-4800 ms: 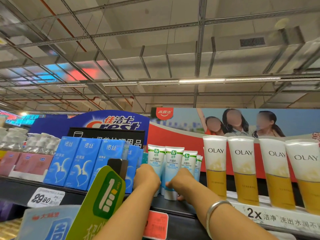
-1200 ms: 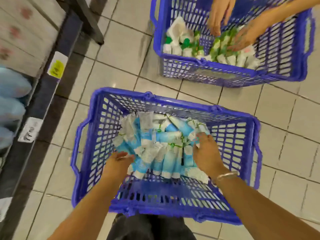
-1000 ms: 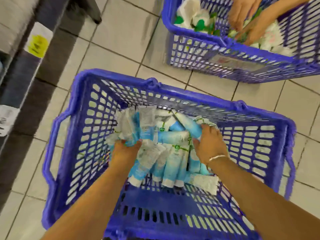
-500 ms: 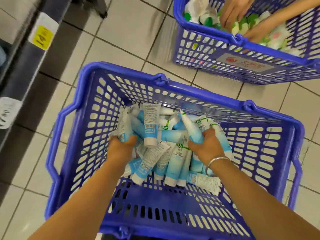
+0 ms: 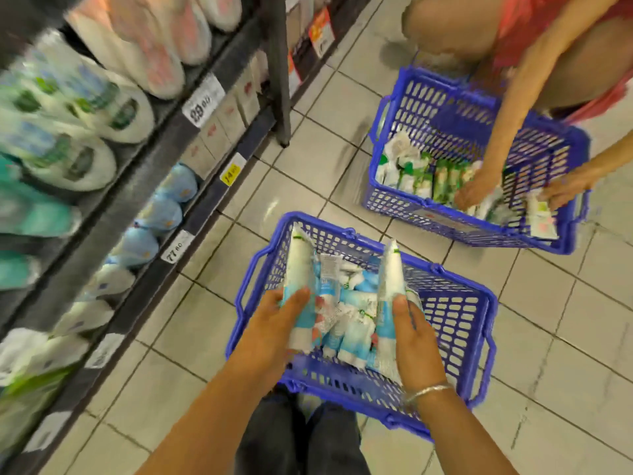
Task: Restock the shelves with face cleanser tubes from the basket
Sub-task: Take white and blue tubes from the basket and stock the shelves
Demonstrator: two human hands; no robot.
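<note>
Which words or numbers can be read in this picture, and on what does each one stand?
"28.80", blurred, not certain: white price tag on the upper shelf edge.
"14", then small digits: yellow price tag on the lower shelf edge.
"77", then small digits: white price tag further down that edge.
Too blurred to read: tubes in the left hand and right hand, bottle labels, the red tags.

Shelf goods (image 5: 85,108): smeared by motion blur, labels unreadable.
Price tags (image 5: 202,103): digits only partly legible.
Tube print (image 5: 299,265): too blurred to read.
Left hand (image 5: 274,323): fingers mostly hidden behind the tubes it holds.
Right hand (image 5: 414,334): fingertips hidden behind its tubes.
Second person (image 5: 513,63): cut off by the top and right edges.
Basket floor (image 5: 342,375): largely covered by piled tubes.
</note>
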